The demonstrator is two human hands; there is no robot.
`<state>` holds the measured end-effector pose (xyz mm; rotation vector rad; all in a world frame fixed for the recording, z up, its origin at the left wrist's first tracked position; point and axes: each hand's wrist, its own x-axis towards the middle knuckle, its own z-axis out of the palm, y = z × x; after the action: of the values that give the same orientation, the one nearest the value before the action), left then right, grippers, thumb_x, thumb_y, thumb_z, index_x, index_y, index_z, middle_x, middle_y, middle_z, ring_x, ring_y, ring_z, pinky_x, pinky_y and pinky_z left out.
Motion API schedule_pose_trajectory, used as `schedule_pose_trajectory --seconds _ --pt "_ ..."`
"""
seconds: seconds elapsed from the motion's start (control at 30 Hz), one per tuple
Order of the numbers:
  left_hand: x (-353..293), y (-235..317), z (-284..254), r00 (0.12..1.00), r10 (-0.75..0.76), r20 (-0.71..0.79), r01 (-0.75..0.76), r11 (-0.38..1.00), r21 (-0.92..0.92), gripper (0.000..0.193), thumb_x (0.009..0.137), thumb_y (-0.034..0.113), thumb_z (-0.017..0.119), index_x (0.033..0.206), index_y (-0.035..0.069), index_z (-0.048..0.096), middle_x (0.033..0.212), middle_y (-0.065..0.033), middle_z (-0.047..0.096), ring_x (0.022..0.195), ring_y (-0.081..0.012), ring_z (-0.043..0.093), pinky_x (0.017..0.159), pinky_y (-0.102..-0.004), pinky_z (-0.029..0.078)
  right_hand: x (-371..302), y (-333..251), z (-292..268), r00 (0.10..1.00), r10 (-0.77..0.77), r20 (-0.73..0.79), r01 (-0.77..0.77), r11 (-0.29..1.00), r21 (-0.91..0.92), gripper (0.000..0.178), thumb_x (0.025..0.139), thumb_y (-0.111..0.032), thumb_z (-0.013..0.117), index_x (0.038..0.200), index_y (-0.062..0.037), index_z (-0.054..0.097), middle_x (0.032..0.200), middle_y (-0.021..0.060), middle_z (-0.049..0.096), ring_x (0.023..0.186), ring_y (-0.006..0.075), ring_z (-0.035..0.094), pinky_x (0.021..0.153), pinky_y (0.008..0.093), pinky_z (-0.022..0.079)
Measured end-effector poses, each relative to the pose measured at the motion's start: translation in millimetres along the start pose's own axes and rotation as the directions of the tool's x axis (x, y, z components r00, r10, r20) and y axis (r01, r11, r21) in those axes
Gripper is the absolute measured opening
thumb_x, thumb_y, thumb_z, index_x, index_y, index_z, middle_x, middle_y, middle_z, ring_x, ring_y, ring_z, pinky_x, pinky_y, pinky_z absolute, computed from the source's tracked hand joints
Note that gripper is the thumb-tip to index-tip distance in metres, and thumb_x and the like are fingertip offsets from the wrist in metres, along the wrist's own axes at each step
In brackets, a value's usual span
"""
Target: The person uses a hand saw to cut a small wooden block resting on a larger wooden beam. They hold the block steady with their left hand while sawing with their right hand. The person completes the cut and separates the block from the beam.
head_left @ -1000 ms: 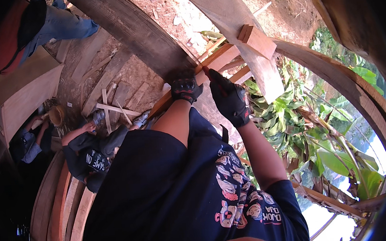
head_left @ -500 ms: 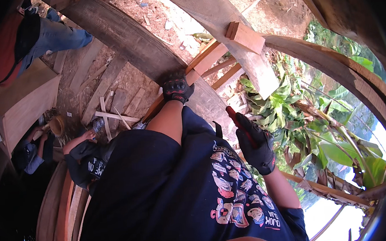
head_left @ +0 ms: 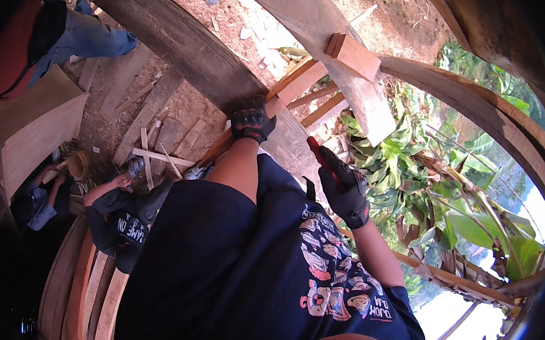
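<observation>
We see the left hand [head_left: 252,123], in a black glove with red knuckle padding, pressed down with fingers curled over the edge of a reddish-brown wooden beam [head_left: 292,83]; it grips that beam. The right hand [head_left: 344,189], in a matching black glove, is clenched around a slim red-handled tool [head_left: 316,149], whose red end sticks up past the fingers; the rest of it is hidden in the fist, so we cannot tell what kind of tool it is. This hand hangs in the air, apart from the timber, below and to the right of the left hand.

Just beyond the left hand, a wide grey weathered plank [head_left: 201,55] runs diagonally, and beyond the right hand a pale wooden board [head_left: 342,83] crosses it, with a short reddish wooden block [head_left: 354,55] sitting on top. To the right of the right hand, broad green banana-like leaves [head_left: 425,184] spread out far beneath it, framed by a curved brown wooden rail [head_left: 471,112].

Under the arms hangs a dark blue printed shirt [head_left: 242,279]. To the left of the left hand, well below, a person in a dark lettered top [head_left: 124,221] crouches on bare earth among loose pale wooden offcuts [head_left: 157,146], and another person in blue jeans [head_left: 86,38] stands farther off beside a light plywood box [head_left: 36,136].
</observation>
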<state>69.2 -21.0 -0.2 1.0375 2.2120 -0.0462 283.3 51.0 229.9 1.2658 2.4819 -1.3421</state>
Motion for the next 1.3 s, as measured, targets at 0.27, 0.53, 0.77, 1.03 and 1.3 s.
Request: schedule_pose_trajectory --seconds 0.27,0.53,0.77,1.03,1.3 --pt "0 1 8 0.995 0.1 -0.028 -0.1 0.995 -0.02 0.054 0.092 0.052 0.071 0.136 0.02 0.067 0.122 -0.0121 0.078 0.106 -0.0353 0.078 0.091 -0.0502 0.062 5 -17 0 0.998 -0.056 -0.043 0.057 0.998 0.01 0.051 0.103 -0.006 0.062 0.153 -0.0157 0.062 0.14 0.016 0.074 0.118 0.0388 0.076 0.093 0.0449 0.063" --pt "3 12 25 0.958 -0.083 -0.274 0.062 0.995 -0.083 0.047 0.088 0.058 0.076 0.109 0.016 0.081 0.099 -0.0136 0.082 0.095 -0.0362 0.079 0.085 -0.0498 0.062 109 -4 50 0.96 -0.264 -0.096 0.263 0.965 -0.02 0.041 0.104 -0.022 0.066 0.145 -0.0155 0.07 0.127 0.0187 0.078 0.109 0.0376 0.078 0.092 0.0458 0.062" --pt "2 16 12 0.99 -0.008 -0.14 0.0 0.998 -0.059 0.042 0.095 0.053 0.069 0.11 0.017 0.082 0.102 -0.014 0.082 0.099 -0.035 0.08 0.089 -0.0488 0.062 89 8 53 0.954 -0.265 -0.138 0.254 0.963 -0.092 0.041 0.105 -0.022 0.065 0.146 -0.0155 0.069 0.128 0.016 0.078 0.108 0.0381 0.078 0.093 0.0461 0.061" --pt "4 13 17 0.963 0.261 -0.066 -0.25 0.957 0.145 0.042 0.097 0.051 0.064 0.112 0.017 0.081 0.109 -0.0116 0.083 0.102 -0.0317 0.08 0.09 -0.0482 0.06 59 44 55 0.957 -0.119 -0.265 0.122 0.992 -0.005 0.039 0.108 -0.025 0.065 0.142 -0.0071 0.07 0.115 0.0237 0.079 0.1 0.042 0.079 0.086 0.0479 0.061" --pt "-2 10 6 0.939 0.312 -0.147 -0.303 0.95 0.081 0.042 0.089 0.044 0.075 0.12 0.016 0.077 0.113 -0.0136 0.08 0.107 -0.0326 0.077 0.096 -0.049 0.057 92 21 37 0.981 -0.125 -0.148 0.109 0.988 -0.113 0.039 0.108 -0.024 0.066 0.14 -0.0018 0.07 0.116 0.0266 0.078 0.104 0.041 0.079 0.086 0.0457 0.061"
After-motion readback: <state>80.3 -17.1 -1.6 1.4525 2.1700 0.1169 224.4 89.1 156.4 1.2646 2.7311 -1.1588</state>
